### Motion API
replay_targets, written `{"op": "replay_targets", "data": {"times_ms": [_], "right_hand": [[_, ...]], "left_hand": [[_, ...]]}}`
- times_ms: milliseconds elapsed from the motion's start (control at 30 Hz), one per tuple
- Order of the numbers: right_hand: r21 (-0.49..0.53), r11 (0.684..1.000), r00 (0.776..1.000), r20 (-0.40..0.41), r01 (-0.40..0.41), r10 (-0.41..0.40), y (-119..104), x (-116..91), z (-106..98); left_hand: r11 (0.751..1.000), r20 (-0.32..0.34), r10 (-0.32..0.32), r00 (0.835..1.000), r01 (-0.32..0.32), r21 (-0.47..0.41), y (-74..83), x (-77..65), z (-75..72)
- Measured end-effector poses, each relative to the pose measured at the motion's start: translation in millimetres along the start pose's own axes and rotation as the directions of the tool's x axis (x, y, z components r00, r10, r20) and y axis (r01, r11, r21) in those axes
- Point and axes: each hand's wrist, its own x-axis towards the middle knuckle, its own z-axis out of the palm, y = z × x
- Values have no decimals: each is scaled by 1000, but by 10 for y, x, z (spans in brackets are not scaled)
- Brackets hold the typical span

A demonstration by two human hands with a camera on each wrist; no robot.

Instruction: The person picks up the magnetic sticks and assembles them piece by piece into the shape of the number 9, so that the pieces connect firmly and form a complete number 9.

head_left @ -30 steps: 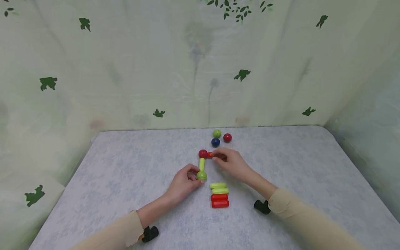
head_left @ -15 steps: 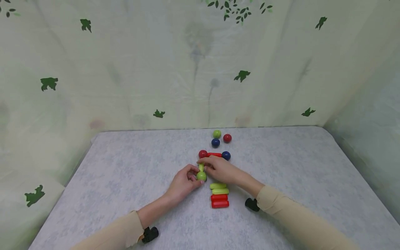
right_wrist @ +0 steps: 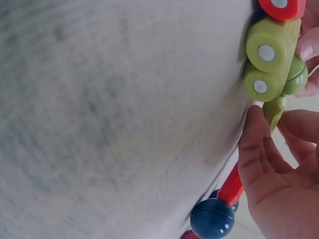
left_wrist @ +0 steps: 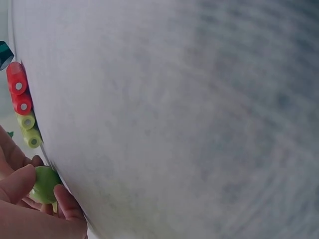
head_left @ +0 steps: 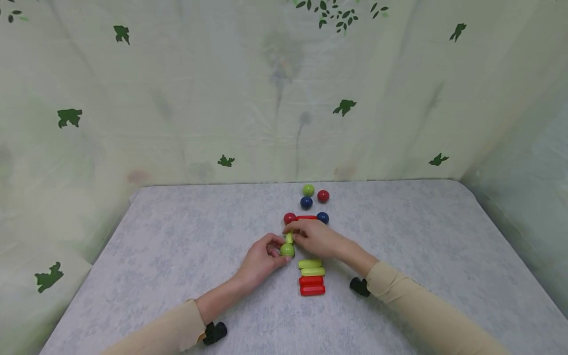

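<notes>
Our left hand (head_left: 262,256) pinches a green ball (head_left: 287,250), our right hand (head_left: 321,239) the green stick (head_left: 289,238) at its twelve o'clock; at one, a red stick (head_left: 307,217) links red ball (head_left: 290,218) and blue ball (head_left: 323,218), which that hand's straying could jar loose.

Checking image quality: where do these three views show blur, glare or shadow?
Head view: soft, even light, with a faint shadow beside the right sleeve; left wrist view: the table surface blurred and darker toward the upper right; right wrist view: small bright glints on the nearer blue ball, table surface blurred at left.
</notes>
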Motion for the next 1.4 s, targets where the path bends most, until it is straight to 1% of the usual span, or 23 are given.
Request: {"op": "replay_targets", "data": {"times_ms": [100, 233, 433, 500, 700, 800, 1000, 1167, 1333, 1400], "right_hand": [[46, 999, 1000, 8, -11, 11, 8, -1, -7], [79, 997, 1000, 14, -20, 18, 22, -4, -3], [126, 992, 999, 29, -22, 19, 34, -50, -6], [141, 990, 999, 29, -28, 24, 23, -92, -13], [180, 981, 998, 28, -68, 64, 15, -276, -40], [172, 982, 996, 41, -79, 73, 28, -367, -46], [136, 986, 993, 74, -96, 87, 47, -501, -40], [148, 982, 990, 102, -114, 99, 56, -559, -25], [149, 984, 991, 99, -99, 84, 71, -575, -9], [154, 983, 991, 102, -102, 87, 69, -574, -9]], "left_hand": [[1000, 7, 9, 1000, -9, 3, 8, 4, 5], [1000, 14, 9, 1000, -10, 13, 12, 15, 15], [997, 40, 61, 997, -63, 46, 8, 19, 13], [997, 50, 65, 997, -67, 48, 9, 12, 1], [999, 67, 21, 998, -23, 28, 46, 25, -3], [1000, 69, 0, 998, -1, 14, 65, 42, 17], [999, 35, -28, 999, 29, -40, 105, 32, 64], [994, 8, -69, 998, 70, -81, 131, 13, 90], [989, -12, -79, 997, 77, -123, 127, 3, 112], [989, -23, -74, 997, 71, -129, 132, -3, 123]]}}
